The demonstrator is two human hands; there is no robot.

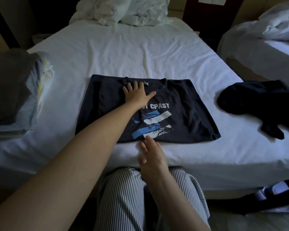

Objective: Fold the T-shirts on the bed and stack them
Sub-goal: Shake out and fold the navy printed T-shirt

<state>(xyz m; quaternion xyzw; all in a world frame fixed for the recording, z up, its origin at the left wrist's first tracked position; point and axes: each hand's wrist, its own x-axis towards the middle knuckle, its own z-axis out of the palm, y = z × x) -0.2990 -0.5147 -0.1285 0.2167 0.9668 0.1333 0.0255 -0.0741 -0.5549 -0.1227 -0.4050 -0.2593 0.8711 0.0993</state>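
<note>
On the white bed, the left hand presses spread fingers on a navy printed T-shirt; the right hand touches its hem, fingers straight.

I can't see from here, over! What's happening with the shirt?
Left hand flat on navy T-shirt near collar. Right hand open at bottom hem. Dark garment crumpled to the right, apart.
</note>
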